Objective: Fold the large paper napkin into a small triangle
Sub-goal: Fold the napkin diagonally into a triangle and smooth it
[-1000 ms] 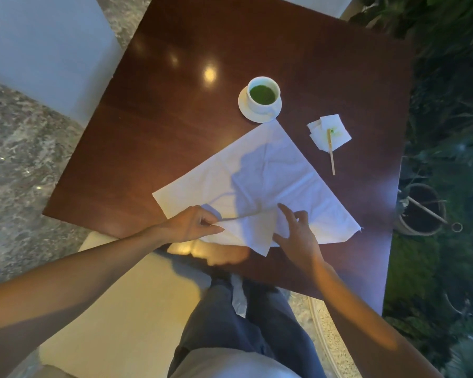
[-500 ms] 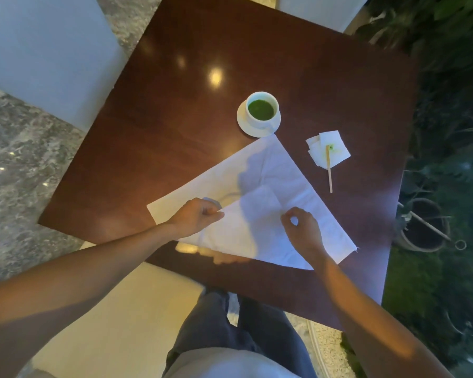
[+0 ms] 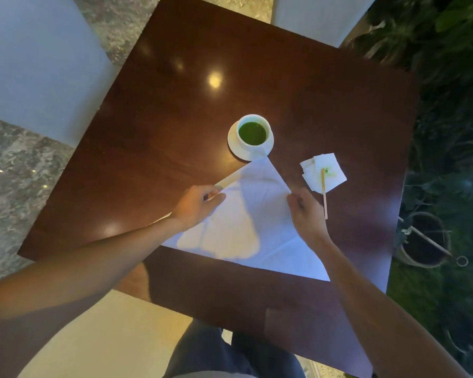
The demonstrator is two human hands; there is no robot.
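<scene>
Dim, glare spots, blurred edges

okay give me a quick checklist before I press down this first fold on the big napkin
1. Both hands on the napkin: ok, left hand on its left edge, right hand on its right.
2. Folded point clear of the saucer: not ok, it touches or overlaps the rim.
3. Cup of green drink upright: ok.
4. Wooden stirrer off the napkin: ok, beside the right hand.
5. Edges lined up: cannot tell, hands cover them.

Matt white paper napkin (image 3: 246, 214) – glossy dark wood table (image 3: 175, 126), reflecting lights.
</scene>
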